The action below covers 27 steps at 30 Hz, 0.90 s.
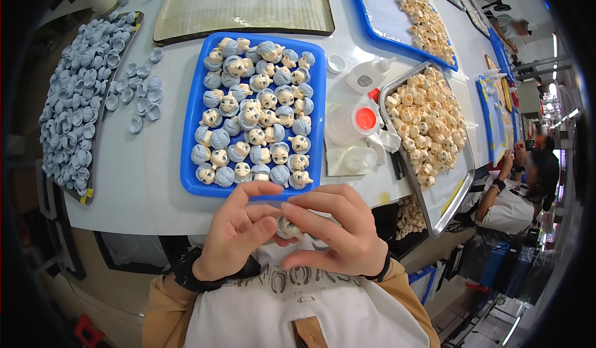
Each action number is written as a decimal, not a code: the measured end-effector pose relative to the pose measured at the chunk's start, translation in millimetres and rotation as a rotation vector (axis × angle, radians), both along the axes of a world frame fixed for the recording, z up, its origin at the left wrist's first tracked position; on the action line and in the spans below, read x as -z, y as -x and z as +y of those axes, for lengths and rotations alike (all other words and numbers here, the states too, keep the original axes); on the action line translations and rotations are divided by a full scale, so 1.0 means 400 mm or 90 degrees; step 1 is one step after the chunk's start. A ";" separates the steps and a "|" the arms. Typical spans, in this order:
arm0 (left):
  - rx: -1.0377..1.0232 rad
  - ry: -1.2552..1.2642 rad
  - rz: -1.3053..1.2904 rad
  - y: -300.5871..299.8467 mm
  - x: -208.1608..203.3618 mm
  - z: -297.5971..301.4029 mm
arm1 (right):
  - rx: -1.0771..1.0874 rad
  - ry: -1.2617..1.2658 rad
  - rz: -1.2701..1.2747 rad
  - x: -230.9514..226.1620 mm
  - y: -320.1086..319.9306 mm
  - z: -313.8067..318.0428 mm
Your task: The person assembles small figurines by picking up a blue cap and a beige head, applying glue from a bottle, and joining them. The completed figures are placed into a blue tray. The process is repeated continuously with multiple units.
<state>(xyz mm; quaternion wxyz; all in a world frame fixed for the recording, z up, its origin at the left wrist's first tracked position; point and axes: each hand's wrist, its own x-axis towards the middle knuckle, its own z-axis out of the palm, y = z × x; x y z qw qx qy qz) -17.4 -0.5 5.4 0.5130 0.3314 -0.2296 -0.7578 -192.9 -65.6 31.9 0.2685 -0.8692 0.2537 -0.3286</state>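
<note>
Held piece: a small doll head [289, 227], cream face showing, pinched between both hands just off the near edge of the worktop [155, 180], above the person's lap.
Left hand [236, 233]: fingers curled, thumb and forefinger gripping the doll head from the left; black band at the wrist.
Right hand [338, 227]: fingers arched over the top, grasping the same head from the right.
Blue tray [188, 162]: at the near edge, straight ahead of the hands; filled with rows of finished doll heads [257, 115] with pale blue hair.
Bottles [355, 121]: just right of the blue tray; clear, one with a red cap, on white paper.
Metal tray [456, 190]: at the right edge, holding bare cream heads [425, 118].
Dark tray [87, 193]: at the left edge, heaped with blue hair caps [71, 109], some spilled beside it.
Far blue tray [372, 19]: far right corner, more cream heads in it.
</note>
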 end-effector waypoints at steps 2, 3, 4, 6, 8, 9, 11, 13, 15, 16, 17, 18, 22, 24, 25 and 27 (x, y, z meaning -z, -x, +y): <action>0.009 -0.016 -0.005 -0.001 -0.005 -0.006 | 0.034 0.028 0.020 0.015 -0.012 0.007; 0.025 -0.014 -0.023 -0.004 -0.004 -0.008 | 0.045 0.032 0.012 0.024 -0.018 0.009; 0.040 -0.011 -0.043 -0.005 -0.005 -0.008 | 0.055 0.038 0.002 0.032 -0.021 0.010; 0.058 -0.014 -0.052 -0.003 -0.004 -0.006 | 0.062 0.037 -0.008 0.039 -0.020 0.011; 0.074 -0.016 -0.054 -0.003 -0.003 -0.004 | 0.053 0.024 -0.012 0.040 -0.016 0.009; 0.083 -0.016 -0.052 -0.003 -0.002 -0.002 | 0.047 0.025 -0.012 0.039 -0.015 0.008; 0.093 -0.013 -0.040 -0.002 -0.003 -0.002 | 0.036 0.027 -0.011 0.038 -0.012 0.005; 0.095 -0.008 -0.022 0.001 -0.008 -0.004 | 0.033 0.037 -0.015 0.038 -0.012 0.004; 0.107 0.008 -0.046 0.000 -0.011 -0.007 | 0.033 0.045 -0.012 0.038 -0.011 0.003; 0.110 0.015 -0.059 -0.001 -0.013 -0.007 | 0.032 0.047 -0.010 0.036 -0.012 0.003; 0.102 0.027 -0.040 -0.002 -0.004 -0.003 | 0.031 0.049 -0.008 0.033 -0.012 0.004; 0.095 0.038 -0.020 -0.004 0.013 0.002 | 0.032 0.049 -0.006 0.032 -0.012 0.005; 0.071 0.020 0.038 -0.006 0.008 -0.002 | 0.038 0.052 0.000 0.032 -0.008 0.006; 0.088 0.013 0.001 -0.005 0.005 0.001 | 0.031 0.054 -0.001 0.032 -0.009 0.007; 0.097 0.011 -0.018 -0.004 0.005 0.002 | 0.025 0.057 -0.002 0.034 -0.010 0.007; 0.091 0.031 -0.024 -0.004 0.008 -0.001 | 0.017 0.052 -0.002 0.040 -0.011 0.005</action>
